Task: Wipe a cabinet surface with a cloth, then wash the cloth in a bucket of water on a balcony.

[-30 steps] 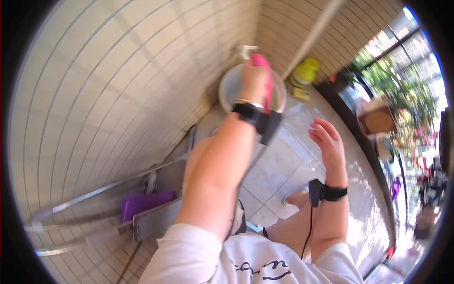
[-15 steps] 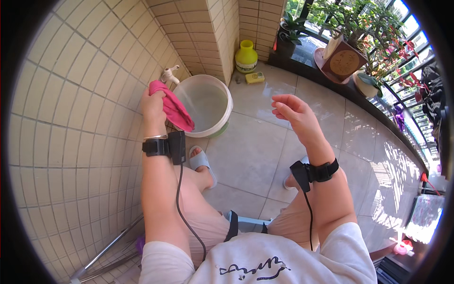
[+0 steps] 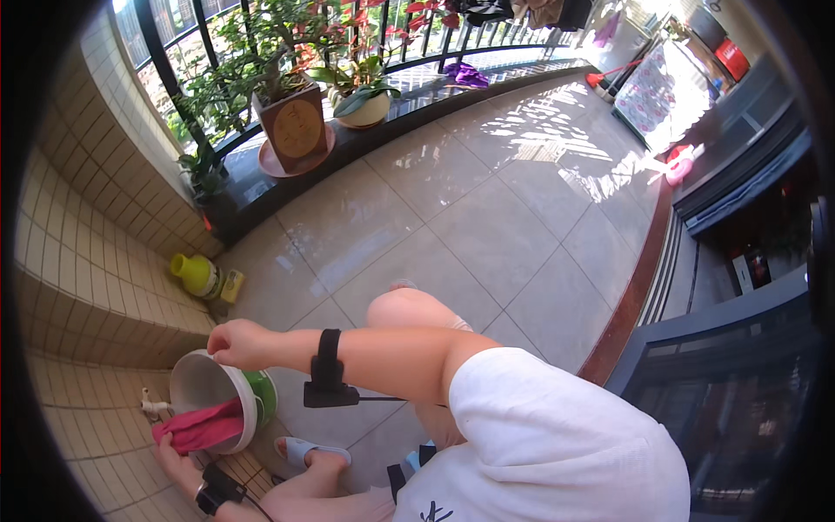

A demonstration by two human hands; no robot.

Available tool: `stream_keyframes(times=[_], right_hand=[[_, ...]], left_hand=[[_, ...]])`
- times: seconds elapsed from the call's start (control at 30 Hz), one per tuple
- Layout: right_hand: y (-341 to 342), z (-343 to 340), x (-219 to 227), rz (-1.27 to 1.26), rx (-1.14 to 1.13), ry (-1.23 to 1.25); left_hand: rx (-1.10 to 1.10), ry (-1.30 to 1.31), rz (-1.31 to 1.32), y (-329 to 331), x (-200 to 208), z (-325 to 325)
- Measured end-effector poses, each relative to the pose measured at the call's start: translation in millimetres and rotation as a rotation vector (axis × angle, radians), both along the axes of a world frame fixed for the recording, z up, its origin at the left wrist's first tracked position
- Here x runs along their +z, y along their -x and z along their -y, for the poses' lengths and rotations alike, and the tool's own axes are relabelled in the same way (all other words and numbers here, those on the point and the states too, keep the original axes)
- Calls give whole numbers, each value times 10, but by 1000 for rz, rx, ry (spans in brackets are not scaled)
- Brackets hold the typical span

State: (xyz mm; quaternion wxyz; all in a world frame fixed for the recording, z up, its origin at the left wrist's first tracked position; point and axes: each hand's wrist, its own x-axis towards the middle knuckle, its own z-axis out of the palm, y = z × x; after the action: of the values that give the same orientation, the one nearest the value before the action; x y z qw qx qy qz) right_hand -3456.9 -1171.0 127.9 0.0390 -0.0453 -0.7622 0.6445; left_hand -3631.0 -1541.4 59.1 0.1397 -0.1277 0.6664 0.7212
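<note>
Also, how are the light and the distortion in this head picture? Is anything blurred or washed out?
Head view: strong sun makes glare on the floor tiles, washed out toward the upper right; the railing throws striped shadows; the fisheye bends the tiled wall, with a black rim around; the bucket and both hands look sharp.

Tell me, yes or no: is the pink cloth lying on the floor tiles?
No: the pink cloth hangs over the rim of the white basin, gripped by the left hand.
</note>
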Motion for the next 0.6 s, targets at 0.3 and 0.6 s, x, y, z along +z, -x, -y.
stream_keyframes(times=[0.3,0.6], right_hand=[[-126,-110,150,-22,-18,12],[-112,-161,150,-23,-19,49]], left_hand=[[-150,34,-52,-193,87,-465],[-95,-2,-12,-143,55,-550]])
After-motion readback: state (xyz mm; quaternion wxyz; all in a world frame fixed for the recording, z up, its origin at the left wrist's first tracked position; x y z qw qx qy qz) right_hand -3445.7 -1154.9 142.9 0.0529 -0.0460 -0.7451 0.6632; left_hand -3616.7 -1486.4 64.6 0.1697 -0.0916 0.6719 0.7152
